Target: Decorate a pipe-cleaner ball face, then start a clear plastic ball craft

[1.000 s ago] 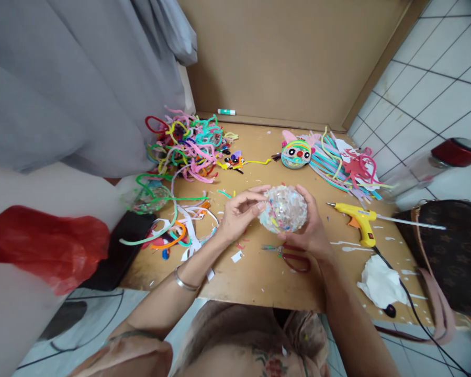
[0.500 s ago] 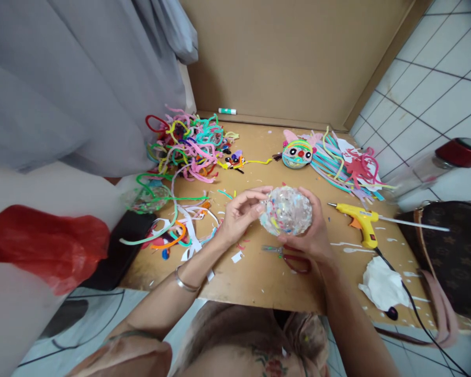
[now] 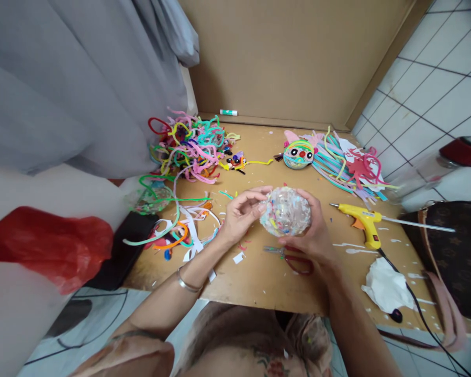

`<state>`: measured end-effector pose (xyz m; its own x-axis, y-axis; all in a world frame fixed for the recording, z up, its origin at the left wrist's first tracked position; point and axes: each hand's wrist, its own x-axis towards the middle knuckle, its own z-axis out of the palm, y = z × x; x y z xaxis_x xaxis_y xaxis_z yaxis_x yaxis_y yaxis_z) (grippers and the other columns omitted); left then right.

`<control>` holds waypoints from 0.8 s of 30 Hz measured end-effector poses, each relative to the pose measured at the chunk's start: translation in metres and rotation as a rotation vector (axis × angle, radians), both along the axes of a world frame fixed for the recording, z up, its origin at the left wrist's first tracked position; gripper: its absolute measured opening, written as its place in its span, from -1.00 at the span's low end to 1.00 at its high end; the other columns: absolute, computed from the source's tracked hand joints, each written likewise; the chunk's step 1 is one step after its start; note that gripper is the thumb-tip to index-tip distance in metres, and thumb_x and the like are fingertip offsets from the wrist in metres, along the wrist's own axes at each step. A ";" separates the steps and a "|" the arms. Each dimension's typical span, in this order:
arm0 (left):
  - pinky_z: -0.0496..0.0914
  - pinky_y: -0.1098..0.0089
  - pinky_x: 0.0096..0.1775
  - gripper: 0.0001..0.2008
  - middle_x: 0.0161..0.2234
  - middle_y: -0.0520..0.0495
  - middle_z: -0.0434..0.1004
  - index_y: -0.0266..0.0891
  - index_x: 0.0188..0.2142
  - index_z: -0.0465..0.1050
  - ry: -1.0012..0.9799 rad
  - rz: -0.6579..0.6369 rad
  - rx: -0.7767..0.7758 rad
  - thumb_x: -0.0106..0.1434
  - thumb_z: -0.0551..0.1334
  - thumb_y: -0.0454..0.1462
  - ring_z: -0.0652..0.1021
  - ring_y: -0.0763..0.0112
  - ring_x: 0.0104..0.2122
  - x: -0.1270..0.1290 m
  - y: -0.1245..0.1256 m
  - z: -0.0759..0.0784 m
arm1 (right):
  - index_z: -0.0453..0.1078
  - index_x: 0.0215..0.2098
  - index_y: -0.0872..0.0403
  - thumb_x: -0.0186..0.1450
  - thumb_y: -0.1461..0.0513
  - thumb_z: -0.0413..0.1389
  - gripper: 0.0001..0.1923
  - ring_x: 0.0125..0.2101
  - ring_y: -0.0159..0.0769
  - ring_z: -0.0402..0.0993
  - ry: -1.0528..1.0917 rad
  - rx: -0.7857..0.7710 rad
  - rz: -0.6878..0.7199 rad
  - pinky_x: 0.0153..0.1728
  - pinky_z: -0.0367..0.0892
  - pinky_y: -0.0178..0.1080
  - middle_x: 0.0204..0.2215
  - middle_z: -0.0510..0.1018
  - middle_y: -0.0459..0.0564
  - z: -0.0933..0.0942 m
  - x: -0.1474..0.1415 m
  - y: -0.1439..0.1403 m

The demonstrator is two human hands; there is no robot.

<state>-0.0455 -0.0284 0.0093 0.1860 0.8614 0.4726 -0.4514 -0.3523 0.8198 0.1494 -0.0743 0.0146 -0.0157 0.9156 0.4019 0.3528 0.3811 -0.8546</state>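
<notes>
While the surroundings sit slightly shifted in view compared with a second ago, the clear, colour-flecked ball (image 3: 285, 211) remains held between both hands above the table (image 3: 255, 285), near the scissors (image 3: 283, 253). The right hand (image 3: 314, 226) cups its right side, fingers curved around the far edge, thumb at the near edge. The left hand (image 3: 241, 213) has thumb and fingertips close together at its left edge; whether they pinch anything, I cannot tell.

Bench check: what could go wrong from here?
The right hand might knock the red-handled scissors lying close by. A snag on the cord, which runs over the table edge, could drag the glue gun; if hot, its tip might burn someone.
</notes>
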 end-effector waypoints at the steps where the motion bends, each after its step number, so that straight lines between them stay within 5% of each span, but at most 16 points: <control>1: 0.42 0.20 0.09 -0.82 -0.01 -0.20 0.65 -0.19 -0.24 0.61 0.002 0.003 -0.006 0.19 0.43 -0.17 0.62 0.23 0.01 0.000 0.000 0.000 | 0.22 0.24 -0.08 -0.21 -0.17 0.48 0.13 0.23 0.10 0.32 -0.012 0.008 -0.003 0.25 0.30 0.07 0.18 0.36 0.10 0.000 0.000 0.000; 16: 0.42 0.19 0.07 -0.79 -0.04 -0.20 0.65 -0.20 -0.26 0.61 0.042 0.018 -0.021 0.18 0.43 -0.13 0.62 0.22 -0.01 -0.002 0.002 0.000 | 0.21 0.24 -0.05 -0.13 -0.05 0.48 0.04 0.23 0.08 0.33 0.048 -0.052 0.014 0.26 0.27 0.09 0.21 0.37 0.12 0.001 -0.003 -0.002; 24: 0.42 0.27 0.02 -0.78 -0.14 -0.15 0.67 -0.17 -0.28 0.65 0.076 0.010 -0.064 0.18 0.42 -0.09 0.61 0.26 -0.09 -0.003 0.003 0.006 | 0.22 0.29 -0.03 -0.15 -0.14 0.46 0.12 0.18 0.07 0.44 0.300 -0.302 0.145 0.18 0.39 0.08 0.20 0.46 0.15 0.001 0.000 -0.001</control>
